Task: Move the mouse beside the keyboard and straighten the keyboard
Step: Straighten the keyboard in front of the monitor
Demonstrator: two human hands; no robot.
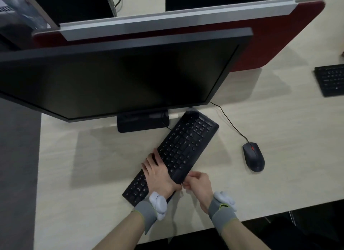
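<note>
A black keyboard (188, 143) lies steeply skewed on the pale desk, its far end near the monitor stand and its near end towards me. My left hand (158, 172) lies across its middle, fingers gripping its far long edge. My right hand (197, 180) pinches the keyboard's near long edge. A black wired mouse (253, 156) with a red wheel rests to the right of the keyboard, well apart from it, its cable running back behind the monitor.
A large dark monitor (119, 78) on a black stand (143, 121) fills the back of the desk (93, 166). Behind it stands a red partition (279, 35). A second keyboard (331, 80) lies at the far right. The desk's front edge runs just below my wrists.
</note>
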